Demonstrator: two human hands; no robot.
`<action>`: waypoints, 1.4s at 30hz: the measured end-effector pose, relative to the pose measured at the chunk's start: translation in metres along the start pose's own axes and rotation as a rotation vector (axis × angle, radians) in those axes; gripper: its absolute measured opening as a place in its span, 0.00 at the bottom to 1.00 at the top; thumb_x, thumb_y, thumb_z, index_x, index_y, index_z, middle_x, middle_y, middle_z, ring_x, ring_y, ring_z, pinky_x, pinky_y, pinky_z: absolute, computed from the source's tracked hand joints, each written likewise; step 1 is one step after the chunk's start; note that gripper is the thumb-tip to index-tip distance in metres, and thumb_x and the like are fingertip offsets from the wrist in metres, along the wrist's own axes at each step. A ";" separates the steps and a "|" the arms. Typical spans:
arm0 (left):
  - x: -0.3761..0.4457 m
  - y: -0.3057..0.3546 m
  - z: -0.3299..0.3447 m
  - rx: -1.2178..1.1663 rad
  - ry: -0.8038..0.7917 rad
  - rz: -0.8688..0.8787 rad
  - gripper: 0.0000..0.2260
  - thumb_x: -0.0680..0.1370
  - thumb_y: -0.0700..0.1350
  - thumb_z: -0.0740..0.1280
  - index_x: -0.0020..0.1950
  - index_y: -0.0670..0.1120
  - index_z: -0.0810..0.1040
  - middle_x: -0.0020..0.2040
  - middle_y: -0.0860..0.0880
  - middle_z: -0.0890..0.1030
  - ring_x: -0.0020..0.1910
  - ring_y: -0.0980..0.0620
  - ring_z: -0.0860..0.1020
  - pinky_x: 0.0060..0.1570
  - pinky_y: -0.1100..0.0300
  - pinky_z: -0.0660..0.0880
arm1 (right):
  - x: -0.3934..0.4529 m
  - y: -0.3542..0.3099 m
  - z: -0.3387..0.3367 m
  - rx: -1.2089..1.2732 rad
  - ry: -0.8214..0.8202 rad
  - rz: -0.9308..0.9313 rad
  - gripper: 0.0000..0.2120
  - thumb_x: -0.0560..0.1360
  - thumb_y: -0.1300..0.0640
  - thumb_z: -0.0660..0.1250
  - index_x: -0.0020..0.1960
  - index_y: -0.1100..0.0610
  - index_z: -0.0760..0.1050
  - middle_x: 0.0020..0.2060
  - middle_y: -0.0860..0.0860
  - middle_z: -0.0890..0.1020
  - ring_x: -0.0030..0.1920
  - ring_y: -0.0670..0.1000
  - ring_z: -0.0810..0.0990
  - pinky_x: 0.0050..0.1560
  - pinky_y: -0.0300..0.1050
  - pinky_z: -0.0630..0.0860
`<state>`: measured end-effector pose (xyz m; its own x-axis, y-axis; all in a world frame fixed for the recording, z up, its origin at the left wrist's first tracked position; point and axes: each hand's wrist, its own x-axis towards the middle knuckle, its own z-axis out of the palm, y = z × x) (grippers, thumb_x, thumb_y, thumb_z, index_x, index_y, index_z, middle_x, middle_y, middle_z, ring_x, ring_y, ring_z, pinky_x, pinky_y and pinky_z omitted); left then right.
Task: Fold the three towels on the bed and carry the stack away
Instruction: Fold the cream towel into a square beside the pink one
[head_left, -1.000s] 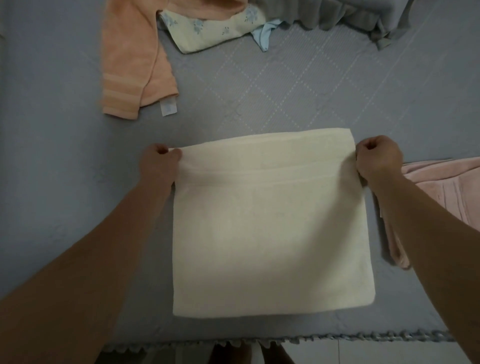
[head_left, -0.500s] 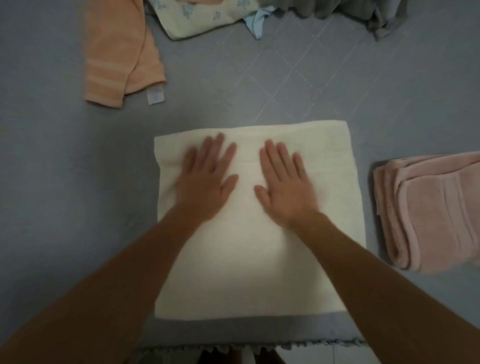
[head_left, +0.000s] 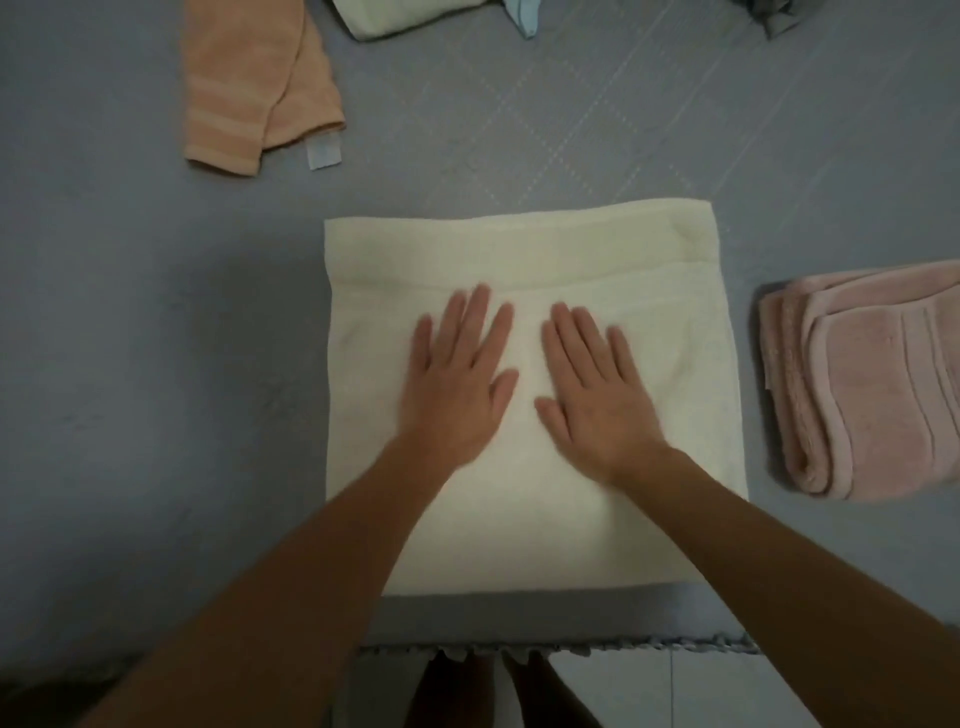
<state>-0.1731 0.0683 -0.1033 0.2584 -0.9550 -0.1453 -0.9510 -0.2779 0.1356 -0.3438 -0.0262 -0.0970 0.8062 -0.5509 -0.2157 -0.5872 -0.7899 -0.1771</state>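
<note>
The cream towel (head_left: 530, 291), half folded, is laid near the bed's (head_left: 156, 364) front edge. It is pressed flat by the left hand (head_left: 457, 384) and right hand (head_left: 592, 395), fingers straight, nothing gripped. Pink towel (head_left: 872, 379) is folded at right, orange towel (head_left: 249, 88) unfolded. Risk: layers may be dragged askew if smoothing is uneven.

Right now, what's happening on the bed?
A person is folding towels. Both the left hand and the right hand lie flat, fingers straight, on a cream towel folded into a rough square near the edge of the grey bed. A pink towel sits folded to the right. An orange towel lies loosely bunched at the far left, not yet neatly folded. Nothing is stacked yet.
</note>
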 end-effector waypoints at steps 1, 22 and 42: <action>-0.021 -0.005 0.011 0.017 -0.027 -0.018 0.29 0.81 0.57 0.51 0.80 0.51 0.48 0.81 0.46 0.48 0.80 0.43 0.48 0.76 0.42 0.48 | -0.018 0.010 0.007 -0.025 -0.023 0.011 0.34 0.81 0.44 0.48 0.79 0.59 0.43 0.79 0.57 0.44 0.79 0.56 0.42 0.76 0.61 0.47; -0.215 -0.008 -0.025 -0.116 -0.258 -0.080 0.32 0.66 0.40 0.76 0.69 0.46 0.74 0.73 0.41 0.70 0.67 0.37 0.72 0.59 0.40 0.73 | -0.208 0.054 -0.009 0.111 -0.075 0.110 0.28 0.64 0.64 0.77 0.63 0.60 0.76 0.64 0.65 0.74 0.63 0.68 0.71 0.59 0.61 0.70; -0.055 -0.116 -0.137 -0.611 0.023 -0.533 0.04 0.78 0.49 0.67 0.46 0.49 0.77 0.38 0.48 0.79 0.37 0.48 0.76 0.37 0.63 0.71 | -0.042 0.116 -0.143 0.525 -0.104 0.447 0.06 0.79 0.56 0.63 0.52 0.56 0.76 0.44 0.55 0.80 0.45 0.56 0.77 0.45 0.44 0.66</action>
<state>-0.0534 0.1387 0.0237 0.6603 -0.6782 -0.3226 -0.4397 -0.6973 0.5660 -0.4349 -0.1328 0.0285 0.4833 -0.7433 -0.4626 -0.8397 -0.2441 -0.4851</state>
